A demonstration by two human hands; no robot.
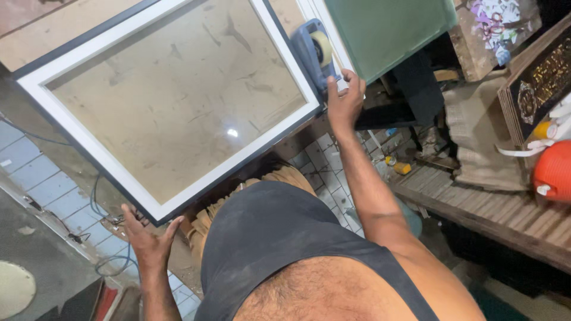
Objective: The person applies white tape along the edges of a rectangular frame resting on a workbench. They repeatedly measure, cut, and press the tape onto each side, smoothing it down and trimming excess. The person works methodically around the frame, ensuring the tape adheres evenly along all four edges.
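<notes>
You hold the white picture frame (172, 95) by two corners.
Your left hand (148, 238) clamps its near corner; your right hand (344, 101) grips its far corner, beside the tape dispenser (314, 50).

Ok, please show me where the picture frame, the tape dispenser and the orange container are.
picture frame (279, 134): head view, white border, right side.
tape dispenser (309, 50): head view, blue body.
orange container (556, 169): head view, ribbed side.

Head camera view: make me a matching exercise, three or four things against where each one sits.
Things:
1. left hand
2. right hand
3. blue tape dispenser
4. orange plastic container

Places:
A. far right, on the wooden bench
B. frame's lower corner
C. frame's right corner
D. just above the right hand

Pairs: 1-B, 2-C, 3-D, 4-A. The frame is the large white picture frame with dark edge.
</notes>
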